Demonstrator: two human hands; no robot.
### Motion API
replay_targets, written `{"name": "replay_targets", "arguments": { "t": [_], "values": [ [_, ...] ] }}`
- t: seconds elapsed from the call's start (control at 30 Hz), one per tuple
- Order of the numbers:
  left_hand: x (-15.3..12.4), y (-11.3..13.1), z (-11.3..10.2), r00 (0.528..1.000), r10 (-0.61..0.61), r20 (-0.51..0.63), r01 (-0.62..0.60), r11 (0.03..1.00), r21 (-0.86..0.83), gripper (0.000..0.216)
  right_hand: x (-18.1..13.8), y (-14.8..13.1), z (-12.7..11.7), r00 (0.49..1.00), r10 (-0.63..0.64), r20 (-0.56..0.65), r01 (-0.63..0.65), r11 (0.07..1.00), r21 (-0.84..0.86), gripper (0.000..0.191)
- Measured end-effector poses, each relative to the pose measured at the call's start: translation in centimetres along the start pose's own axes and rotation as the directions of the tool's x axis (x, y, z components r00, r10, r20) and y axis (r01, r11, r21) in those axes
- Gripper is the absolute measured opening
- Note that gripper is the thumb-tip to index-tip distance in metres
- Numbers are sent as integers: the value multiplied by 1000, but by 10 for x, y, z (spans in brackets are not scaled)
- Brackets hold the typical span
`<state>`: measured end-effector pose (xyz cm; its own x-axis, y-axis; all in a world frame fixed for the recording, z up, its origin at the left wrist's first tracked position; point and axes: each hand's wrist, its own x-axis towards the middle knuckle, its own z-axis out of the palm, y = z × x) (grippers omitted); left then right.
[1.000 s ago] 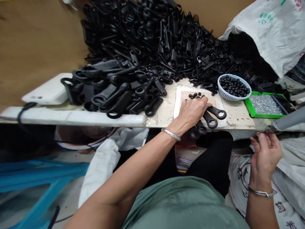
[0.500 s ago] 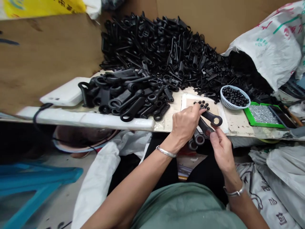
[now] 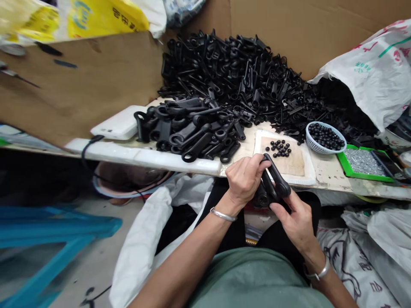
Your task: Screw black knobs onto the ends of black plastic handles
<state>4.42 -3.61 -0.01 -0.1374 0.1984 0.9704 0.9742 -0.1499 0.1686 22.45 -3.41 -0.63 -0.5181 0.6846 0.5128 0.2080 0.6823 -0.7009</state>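
Diagonally, one black handle [image 3: 276,174], broad end [image 3: 284,190] lower right.

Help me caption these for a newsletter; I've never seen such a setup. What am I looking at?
There's no machine here, just a person's bare hands. All the pictures come from one head-worn camera looking forward and down. The left hand grips several black ring-ended parts; the right hand is at their lower ends. On the worktop, black parts lie heaped. Loose black balls sit on a pad, near a light-blue basket of similar balls and a green tray of small silvery pieces.
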Motion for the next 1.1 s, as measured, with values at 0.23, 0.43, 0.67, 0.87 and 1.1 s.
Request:
{"name": "replay_targets", "arguments": {
  "t": [0.23,0.43,0.67,0.87,1.1],
  "values": [
    [-5,1,-10,1000,-24,12,24,999,25,15,10,-19,3,990,-81,-113,62,985,-162,40],
    [-9,1,-17,1000,-27,8,26,998,62,18,16,-24,7,989,-47,-141,18,980,-198,32],
    [-6,-2,-22,1000,1,5,-1,997,79,12,14,-26,9,997,-5,-78,-3,995,-100,33],
    [-3,-7,-53,983,47,180,-79,982,172,15,18,-29,12,996,90,24,-89,996,-30,27],
    [-35,-62,-140,629,-742,232,669,668,326,26,14,-4,23,947,207,244,-253,952,173,42]
  ]
}}
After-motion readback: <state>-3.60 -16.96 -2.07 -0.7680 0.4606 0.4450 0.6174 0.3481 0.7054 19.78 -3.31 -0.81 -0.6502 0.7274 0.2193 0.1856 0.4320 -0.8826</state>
